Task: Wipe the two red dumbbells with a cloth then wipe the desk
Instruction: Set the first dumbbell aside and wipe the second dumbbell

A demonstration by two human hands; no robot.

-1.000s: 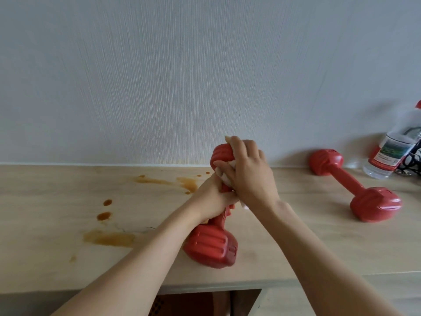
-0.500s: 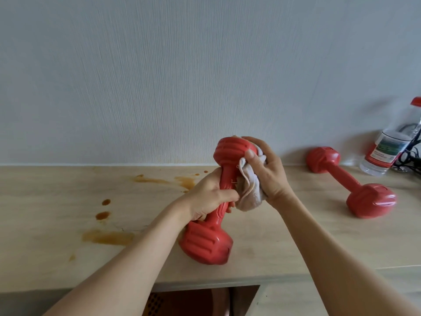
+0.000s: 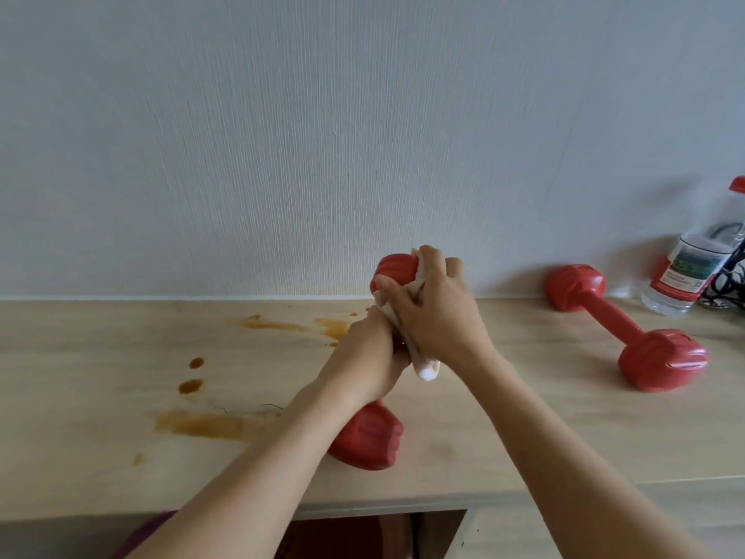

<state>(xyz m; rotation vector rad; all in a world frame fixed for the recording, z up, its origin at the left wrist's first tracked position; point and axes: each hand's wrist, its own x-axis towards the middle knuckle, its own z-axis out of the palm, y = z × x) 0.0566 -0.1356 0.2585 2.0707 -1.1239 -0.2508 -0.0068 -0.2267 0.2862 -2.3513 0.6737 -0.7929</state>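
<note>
Standing tilted on its lower head on the desk, the near red dumbbell is gripped round its handle by the left hand, while the right hand curls its fingers over a white cloth pressed against the upper head. Farther right, well apart, the second red dumbbell lies flat on the desk near a plastic bottle by the wall, and brown stains mark the wood to the left of the arms.

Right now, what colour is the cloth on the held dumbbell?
Whitish, off-white cloth, pressed by the right hand against the red dumbbell; the head view shows it.
</note>
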